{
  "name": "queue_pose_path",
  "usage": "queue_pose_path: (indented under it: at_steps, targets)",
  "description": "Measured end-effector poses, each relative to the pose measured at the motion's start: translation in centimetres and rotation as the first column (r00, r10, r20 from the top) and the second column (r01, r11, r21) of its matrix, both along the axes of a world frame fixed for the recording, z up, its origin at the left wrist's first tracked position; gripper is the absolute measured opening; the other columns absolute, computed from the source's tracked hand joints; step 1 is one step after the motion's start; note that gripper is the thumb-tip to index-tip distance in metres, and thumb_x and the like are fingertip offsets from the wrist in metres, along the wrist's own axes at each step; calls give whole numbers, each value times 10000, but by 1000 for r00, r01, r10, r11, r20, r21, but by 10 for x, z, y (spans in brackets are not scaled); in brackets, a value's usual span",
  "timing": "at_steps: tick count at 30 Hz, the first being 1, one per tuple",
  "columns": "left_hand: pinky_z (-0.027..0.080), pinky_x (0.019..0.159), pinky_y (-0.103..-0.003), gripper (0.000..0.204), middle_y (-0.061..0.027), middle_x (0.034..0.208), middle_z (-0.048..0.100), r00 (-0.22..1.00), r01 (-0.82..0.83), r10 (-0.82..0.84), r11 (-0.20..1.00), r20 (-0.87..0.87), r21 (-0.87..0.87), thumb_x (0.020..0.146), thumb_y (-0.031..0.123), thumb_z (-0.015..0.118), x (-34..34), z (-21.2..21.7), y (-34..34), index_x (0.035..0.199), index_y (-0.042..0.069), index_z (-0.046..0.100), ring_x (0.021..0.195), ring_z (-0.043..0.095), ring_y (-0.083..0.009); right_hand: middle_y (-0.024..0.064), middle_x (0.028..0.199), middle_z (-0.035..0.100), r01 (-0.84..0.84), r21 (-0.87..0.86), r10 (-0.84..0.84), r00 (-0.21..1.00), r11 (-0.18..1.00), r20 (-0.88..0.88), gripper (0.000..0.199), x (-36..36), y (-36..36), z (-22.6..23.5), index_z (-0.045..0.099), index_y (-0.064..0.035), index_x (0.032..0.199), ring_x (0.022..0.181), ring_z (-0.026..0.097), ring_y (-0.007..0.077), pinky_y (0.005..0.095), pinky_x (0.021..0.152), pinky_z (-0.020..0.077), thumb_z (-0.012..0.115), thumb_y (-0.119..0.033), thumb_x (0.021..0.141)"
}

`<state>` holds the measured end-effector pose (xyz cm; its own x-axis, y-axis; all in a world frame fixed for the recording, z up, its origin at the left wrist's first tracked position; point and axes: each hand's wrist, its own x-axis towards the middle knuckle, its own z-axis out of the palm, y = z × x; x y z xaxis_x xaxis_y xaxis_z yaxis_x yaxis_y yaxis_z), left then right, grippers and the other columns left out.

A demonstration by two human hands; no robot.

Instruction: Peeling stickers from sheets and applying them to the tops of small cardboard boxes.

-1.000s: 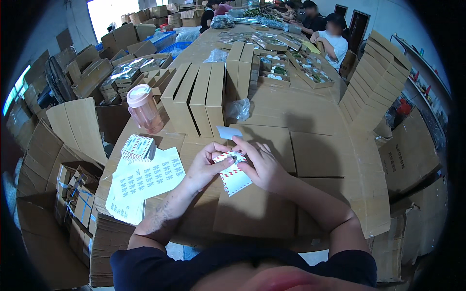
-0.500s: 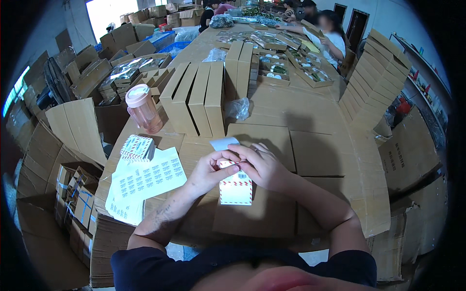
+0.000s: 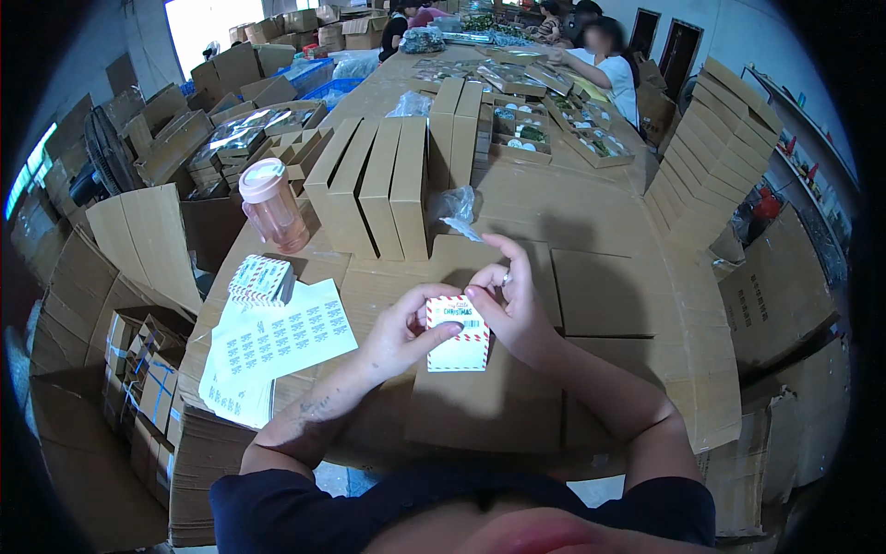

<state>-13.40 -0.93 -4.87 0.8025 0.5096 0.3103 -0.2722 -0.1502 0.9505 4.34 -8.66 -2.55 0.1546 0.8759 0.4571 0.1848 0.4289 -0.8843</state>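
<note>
Head view, and the white card (image 3: 469,356) is pinched face up over the tabletop (image 3: 690,374) by the fingers of the left hand (image 3: 406,328), seemingly for steadiness; its top corner is touched by the right hand (image 3: 513,314), forefinger raised at a pale slip (image 3: 461,228); whether that is gripped cannot be told.

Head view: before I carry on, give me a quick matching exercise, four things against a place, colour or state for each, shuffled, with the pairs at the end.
Things:
1. Striped-edge card
2. Lidded jug
3. Label sheets
4. Tall stack of cardboard boxes

Descriptions:
A. White, with rows of dark print
B. Piled at the right side of the table
C. Held in the fingers of the left hand
D. Pink, standing left of the upright boxes

Pairs: 1-C, 2-D, 3-A, 4-B
</note>
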Motion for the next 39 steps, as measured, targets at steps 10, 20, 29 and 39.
queue_pose_path:
  at_steps: [10,20,29,39]
  targets:
    - [524,760,-233,356,-64,1013,650,997,-64,67,995,37,-72,914,51,634,1,-7,9,1232,-5,482,882,633,-88,85,967,646,36,309,-238,724,950,647,494,7,-2,15,458,-29,1318,911,574,261,411,877,383,614,-44,849]
    - [499,668,-202,172,-31,901,636,999,-11,15,995,42,-101,942,77,606,2,-12,10,1072,11,515,806,609,-51,85,869,607,-83,284,-133,737,955,663,522,3,-3,13,447,21,1318,836,570,267,385,813,428,633,14,830]
    - [515,687,-221,177,-42,915,655,984,-156,155,988,-86,-8,949,55,564,-2,-18,12,1114,-8,546,793,631,-79,51,809,552,-81,505,-431,417,859,800,537,-5,-8,15,579,-47,1279,735,531,203,332,705,444,641,-58,746]
    - [527,725,-243,232,-66,991,661,949,-303,309,949,63,-91,953,57,557,4,-17,18,1174,-7,523,863,639,-105,235,1092,605,-7,394,-367,346,919,863,597,-14,-6,-10,419,-65,1421,1054,590,332,382,913,469,521,-95,834]
